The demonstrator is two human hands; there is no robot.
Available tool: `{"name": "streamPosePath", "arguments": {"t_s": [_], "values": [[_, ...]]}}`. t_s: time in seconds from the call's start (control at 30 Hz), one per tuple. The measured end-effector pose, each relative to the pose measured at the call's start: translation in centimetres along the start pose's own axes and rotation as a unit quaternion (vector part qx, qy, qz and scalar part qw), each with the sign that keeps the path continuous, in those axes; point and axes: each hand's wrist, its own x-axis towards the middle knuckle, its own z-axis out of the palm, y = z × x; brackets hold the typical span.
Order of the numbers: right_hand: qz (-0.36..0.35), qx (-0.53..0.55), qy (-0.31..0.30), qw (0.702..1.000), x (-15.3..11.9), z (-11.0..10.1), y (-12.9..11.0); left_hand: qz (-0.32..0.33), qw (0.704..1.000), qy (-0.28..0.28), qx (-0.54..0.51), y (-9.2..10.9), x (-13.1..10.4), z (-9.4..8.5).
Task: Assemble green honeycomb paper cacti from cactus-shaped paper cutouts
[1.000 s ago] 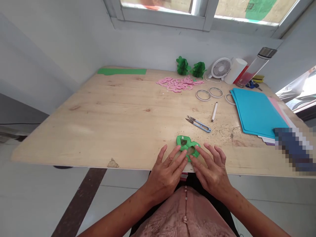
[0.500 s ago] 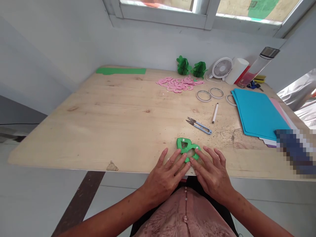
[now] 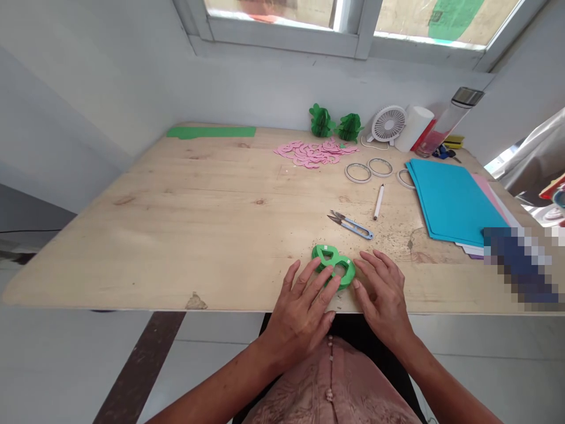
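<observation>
A green layered paper shape [image 3: 348, 277] with two openings and small white squares on top lies near the table's front edge. My left hand [image 3: 302, 303] is open, its spread fingertips resting on the left and lower part of the shape. Just right of it, my right hand [image 3: 384, 294] is open with fingers apart, the fingertips close beside the shape's right edge. Beyond the shape lie blue-handled thread snips [image 3: 357, 228], blades pointing left, and a white pen [image 3: 378, 202].
Behind are pink paper cutouts [image 3: 311, 154], tape rolls [image 3: 358, 172], green paper ornaments [image 3: 321, 122], a white fan [image 3: 389, 125] and a bottle [image 3: 448, 123]. Blue sheets [image 3: 457, 200] lie right; a green strip [image 3: 212, 132] lies back left.
My right hand has moved off the green shape to its right side. My left hand's fingers reach further over the shape. The camera view has shifted slightly.
</observation>
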Motion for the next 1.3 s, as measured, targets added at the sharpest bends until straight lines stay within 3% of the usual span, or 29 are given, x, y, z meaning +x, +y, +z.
{"name": "streamPosePath", "arguments": {"t_s": [0.4, 0.87, 1.03, 1.3], "values": [[0.039, 0.015, -0.006, 0.999, 0.8, 0.1, -0.2, -0.015, 0.999, 0.031, -0.018, 0.2, -0.3, 0.4], [-0.033, -0.09, 0.035, 0.995, 0.7, -0.4, -1.9, -0.017, 0.998, 0.049, -0.024, 0.3, -0.1, 0.5], [-0.017, -0.01, 0.048, 0.999, 0.9, -0.4, -2.1, -0.041, 0.995, 0.07, -0.056, 0.8, 0.9, 0.3], [0.069, 0.174, 0.029, 0.982, 2.2, -0.1, -2.6, -0.149, 0.974, 0.115, -0.129, 1.1, 3.8, 0.4]]}}
